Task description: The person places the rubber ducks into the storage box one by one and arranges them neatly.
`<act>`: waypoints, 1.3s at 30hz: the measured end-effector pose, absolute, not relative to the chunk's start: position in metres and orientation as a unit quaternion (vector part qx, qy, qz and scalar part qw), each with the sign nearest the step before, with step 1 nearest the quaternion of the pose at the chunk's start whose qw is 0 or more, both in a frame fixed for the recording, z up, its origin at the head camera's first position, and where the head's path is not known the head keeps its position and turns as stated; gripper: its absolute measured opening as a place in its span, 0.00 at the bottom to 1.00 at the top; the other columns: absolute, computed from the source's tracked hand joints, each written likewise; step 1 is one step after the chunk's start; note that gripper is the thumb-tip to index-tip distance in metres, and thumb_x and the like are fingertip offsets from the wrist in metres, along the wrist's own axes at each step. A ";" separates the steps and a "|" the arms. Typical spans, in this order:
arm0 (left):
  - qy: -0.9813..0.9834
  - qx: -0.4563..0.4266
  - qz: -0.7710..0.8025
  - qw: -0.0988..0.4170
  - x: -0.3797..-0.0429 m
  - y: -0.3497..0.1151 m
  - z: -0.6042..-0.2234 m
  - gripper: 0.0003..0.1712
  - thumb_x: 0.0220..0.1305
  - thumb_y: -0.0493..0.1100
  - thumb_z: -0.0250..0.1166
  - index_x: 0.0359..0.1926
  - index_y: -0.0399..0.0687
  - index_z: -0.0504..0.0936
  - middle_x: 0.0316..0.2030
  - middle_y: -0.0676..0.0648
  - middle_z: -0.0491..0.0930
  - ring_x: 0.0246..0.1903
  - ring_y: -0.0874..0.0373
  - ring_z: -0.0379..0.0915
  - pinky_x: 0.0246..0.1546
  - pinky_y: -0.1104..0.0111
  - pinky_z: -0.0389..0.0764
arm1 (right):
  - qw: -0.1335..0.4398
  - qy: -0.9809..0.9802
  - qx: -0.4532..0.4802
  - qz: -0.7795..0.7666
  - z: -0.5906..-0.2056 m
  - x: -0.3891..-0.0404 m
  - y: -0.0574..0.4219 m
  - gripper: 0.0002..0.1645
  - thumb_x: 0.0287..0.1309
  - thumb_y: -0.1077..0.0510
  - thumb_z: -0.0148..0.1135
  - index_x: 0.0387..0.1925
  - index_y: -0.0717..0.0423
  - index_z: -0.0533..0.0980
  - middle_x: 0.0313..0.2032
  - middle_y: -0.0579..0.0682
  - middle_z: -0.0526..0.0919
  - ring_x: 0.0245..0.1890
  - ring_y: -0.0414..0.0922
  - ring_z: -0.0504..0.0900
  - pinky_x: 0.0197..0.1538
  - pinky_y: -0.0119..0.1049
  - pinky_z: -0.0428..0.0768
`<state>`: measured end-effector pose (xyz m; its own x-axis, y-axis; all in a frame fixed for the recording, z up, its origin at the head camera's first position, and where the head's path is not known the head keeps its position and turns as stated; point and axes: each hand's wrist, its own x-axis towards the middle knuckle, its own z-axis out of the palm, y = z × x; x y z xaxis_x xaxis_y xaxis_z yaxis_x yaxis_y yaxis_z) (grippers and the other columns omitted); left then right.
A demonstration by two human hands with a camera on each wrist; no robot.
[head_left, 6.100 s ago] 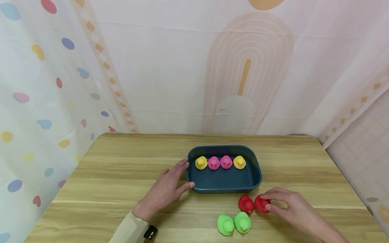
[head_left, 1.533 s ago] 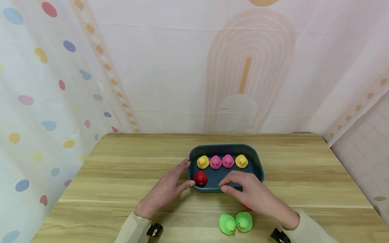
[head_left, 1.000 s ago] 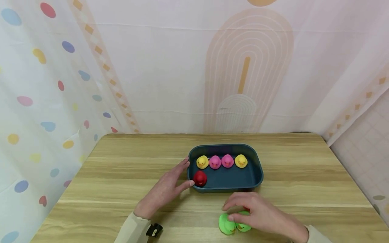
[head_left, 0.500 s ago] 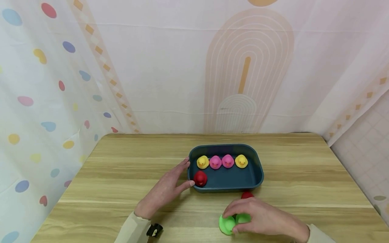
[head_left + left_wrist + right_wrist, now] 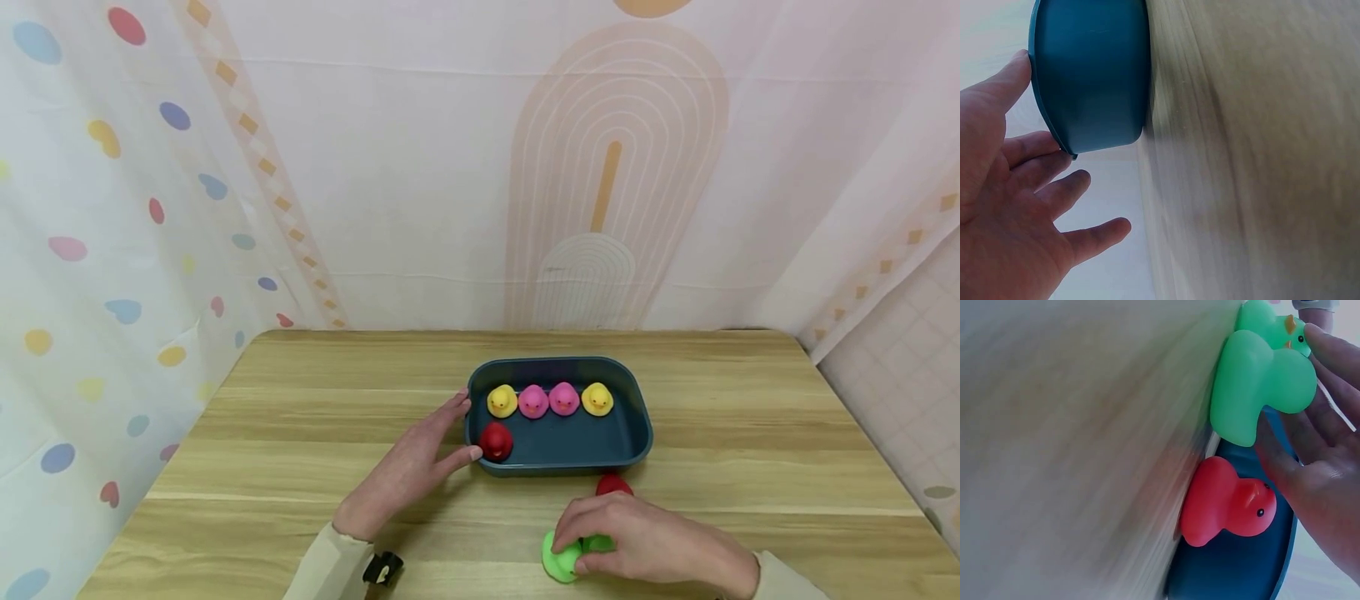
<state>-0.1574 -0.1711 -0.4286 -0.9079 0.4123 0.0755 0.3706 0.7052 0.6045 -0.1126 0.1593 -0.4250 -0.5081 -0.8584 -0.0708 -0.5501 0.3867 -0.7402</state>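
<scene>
My left hand (image 5: pixel 408 467) rests at the left end of a dark blue-green plastic bin (image 5: pixel 577 446), thumb and fingertips touching its rim. In the left wrist view, its fingers spread loosely beside the bin wall (image 5: pixel 1094 75). My right hand (image 5: pixel 637 537) pinches the left green rubber duck (image 5: pixel 558 558) between thumb and fingers, low at the table. A second green duck (image 5: pixel 598 543) sits right beside it, partly under the hand. Behind the knuckles shows a red duck (image 5: pixel 613 483), seen whole in the right wrist view. Another red duck (image 5: pixel 496 440) is in the bin's front left corner.
Along the bin's back side stand a yellow duck (image 5: pixel 502 402), two pink ducks (image 5: pixel 533 402) and another yellow duck (image 5: pixel 597 400) in a row. The wooden table (image 5: pixel 330 417) reaches back to a patterned curtain (image 5: pixel 405 183).
One red duck has gone from the right hand on the table into the bin's front left corner. The right hand has since come back and pinched a green duck. The left hand stays put.
</scene>
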 end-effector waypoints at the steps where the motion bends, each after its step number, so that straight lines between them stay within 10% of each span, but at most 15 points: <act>1: 0.923 0.212 0.319 0.032 -0.157 -0.171 -0.429 0.41 0.73 0.55 0.67 0.77 0.40 0.65 0.79 0.47 0.56 0.76 0.46 0.56 0.73 0.48 0.64 | 0.226 0.800 -0.442 -0.337 -0.425 -0.112 0.159 0.14 0.71 0.47 0.65 0.55 0.37 0.84 0.53 0.32 0.82 0.51 0.31 0.78 0.55 0.32 0.81; 39: 0.926 0.202 0.316 0.037 -0.156 -0.170 -0.427 0.41 0.72 0.55 0.67 0.77 0.41 0.66 0.80 0.47 0.56 0.76 0.45 0.58 0.72 0.47 0.66 | 0.027 0.796 -0.406 -0.448 -0.391 -0.119 0.144 0.13 0.70 0.52 0.67 0.54 0.45 0.85 0.52 0.40 0.84 0.52 0.40 0.81 0.51 0.39 0.85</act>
<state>-0.1556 -0.1697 -0.4269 -0.9158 0.3974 0.0583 0.3503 0.7192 0.6000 -0.1194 0.1440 -0.3907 -0.6684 -0.6709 0.3210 -0.6224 0.2683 -0.7353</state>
